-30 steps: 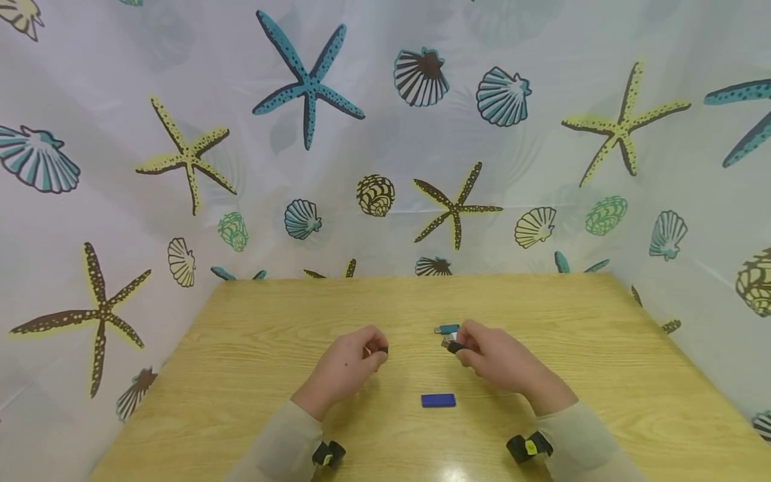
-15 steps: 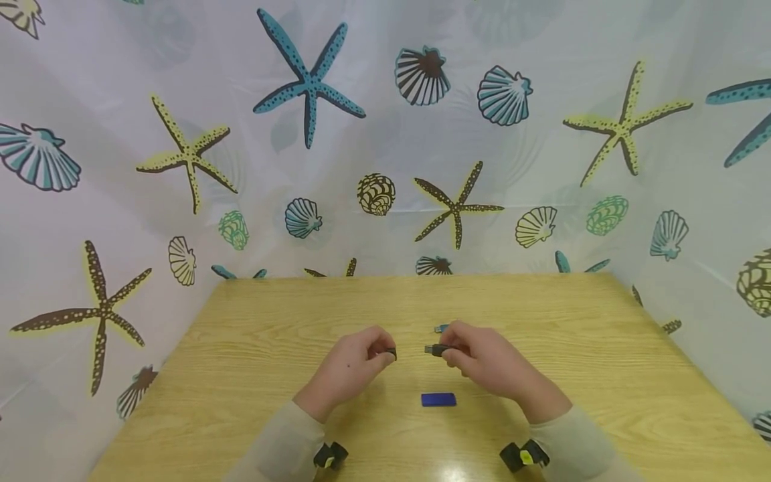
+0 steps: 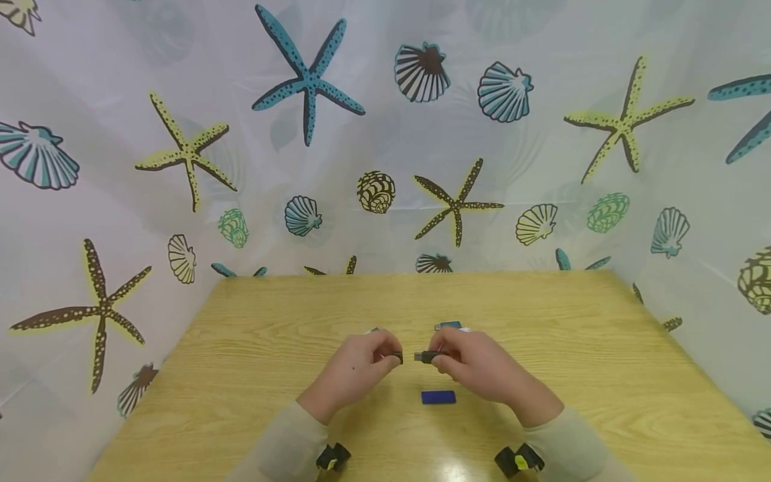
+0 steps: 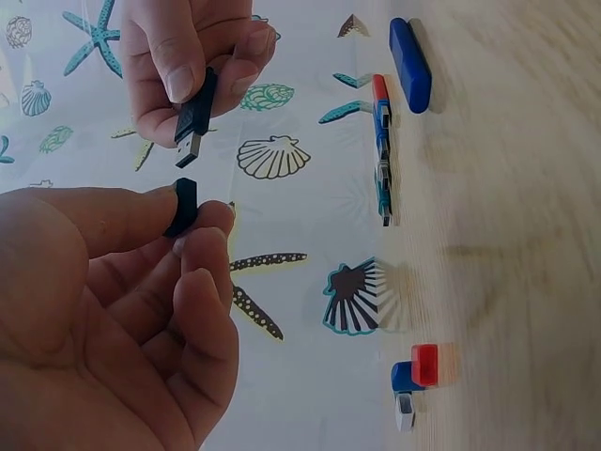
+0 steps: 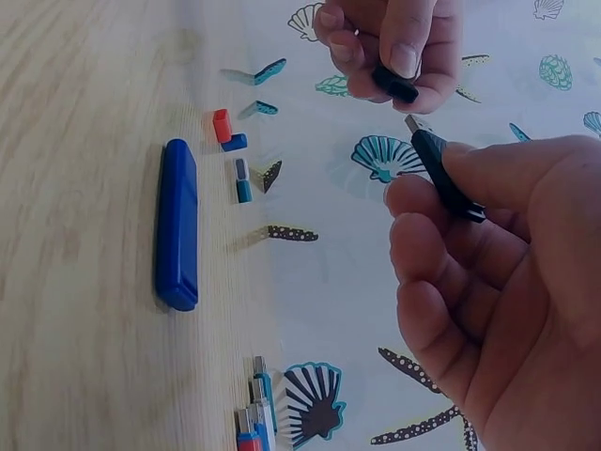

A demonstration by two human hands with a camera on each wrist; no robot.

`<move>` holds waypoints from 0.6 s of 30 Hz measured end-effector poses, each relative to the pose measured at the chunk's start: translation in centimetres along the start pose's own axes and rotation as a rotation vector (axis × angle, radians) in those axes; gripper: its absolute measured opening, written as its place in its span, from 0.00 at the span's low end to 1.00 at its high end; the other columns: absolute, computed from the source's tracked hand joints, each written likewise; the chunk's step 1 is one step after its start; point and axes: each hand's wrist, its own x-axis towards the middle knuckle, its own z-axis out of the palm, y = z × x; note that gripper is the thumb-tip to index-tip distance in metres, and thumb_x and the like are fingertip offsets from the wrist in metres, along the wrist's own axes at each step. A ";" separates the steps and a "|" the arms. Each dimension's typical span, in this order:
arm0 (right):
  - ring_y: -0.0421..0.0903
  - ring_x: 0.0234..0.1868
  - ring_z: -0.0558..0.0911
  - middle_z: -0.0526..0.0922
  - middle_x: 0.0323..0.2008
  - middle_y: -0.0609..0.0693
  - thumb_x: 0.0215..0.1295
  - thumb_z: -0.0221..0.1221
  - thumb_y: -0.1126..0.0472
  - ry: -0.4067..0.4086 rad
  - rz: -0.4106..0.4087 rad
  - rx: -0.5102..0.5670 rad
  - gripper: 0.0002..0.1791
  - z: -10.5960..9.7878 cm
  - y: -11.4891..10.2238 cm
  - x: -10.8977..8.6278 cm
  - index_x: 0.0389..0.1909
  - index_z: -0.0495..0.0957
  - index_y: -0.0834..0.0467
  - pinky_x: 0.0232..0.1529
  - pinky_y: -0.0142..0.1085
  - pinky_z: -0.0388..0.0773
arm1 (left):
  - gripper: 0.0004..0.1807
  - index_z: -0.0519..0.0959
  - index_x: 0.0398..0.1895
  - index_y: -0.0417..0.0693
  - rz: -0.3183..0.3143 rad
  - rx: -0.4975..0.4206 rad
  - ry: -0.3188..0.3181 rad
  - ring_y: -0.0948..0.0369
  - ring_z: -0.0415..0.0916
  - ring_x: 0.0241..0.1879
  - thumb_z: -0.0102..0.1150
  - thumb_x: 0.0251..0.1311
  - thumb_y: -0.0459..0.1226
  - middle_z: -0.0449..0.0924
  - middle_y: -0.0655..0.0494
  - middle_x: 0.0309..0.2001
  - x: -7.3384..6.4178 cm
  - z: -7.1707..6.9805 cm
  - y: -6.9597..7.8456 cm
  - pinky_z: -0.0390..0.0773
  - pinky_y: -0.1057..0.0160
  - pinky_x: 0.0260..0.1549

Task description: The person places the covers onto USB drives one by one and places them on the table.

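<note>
My left hand [image 3: 358, 365] pinches a small black USB stick cap [image 4: 184, 207] between thumb and fingers. My right hand [image 3: 484, 369] pinches a black USB stick [image 5: 438, 169] by its body, the bare metal plug [image 4: 188, 148] pointing at the cap. A short gap shows between plug and cap. Both hands are held over the table's middle. Just nearer to the person lies a dark blue oblong stick [image 3: 438, 397]. Beyond the right hand, a teal USB stick [image 3: 449, 325] is partly in view.
In the left wrist view, several USB sticks [image 4: 383, 160] with bare plugs lie in a row. Apart from them lie a red cap [image 4: 425, 365], a blue cap [image 4: 404, 377] and a whitish cap [image 4: 405, 412]. A shell-patterned curtain [image 3: 385, 134] encloses the wooden table [image 3: 271, 314].
Both hands have come closer together, the right moving left more than the left moved right. The black USB stick has turned level, its plug now facing the cap.
</note>
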 end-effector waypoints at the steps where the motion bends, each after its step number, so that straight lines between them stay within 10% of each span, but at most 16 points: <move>1: 0.38 0.25 0.76 0.83 0.30 0.39 0.74 0.59 0.56 -0.003 -0.003 0.003 0.03 0.0 -0.1 0.0 0.44 0.77 0.49 0.27 0.35 0.74 | 0.02 0.80 0.42 0.60 0.000 0.000 -0.004 0.65 0.76 0.35 0.61 0.71 0.40 0.80 0.71 0.35 0.0 0.0 0.0 0.77 0.60 0.35; 18: 0.36 0.31 0.80 0.84 0.34 0.36 0.74 0.59 0.52 -0.036 -0.020 -0.011 0.06 0.4 -0.4 0.0 0.43 0.76 0.48 0.34 0.36 0.77 | 0.03 0.81 0.43 0.61 -0.007 -0.010 -0.035 0.68 0.77 0.34 0.62 0.70 0.42 0.79 0.71 0.34 0.0 0.5 0.4 0.78 0.62 0.33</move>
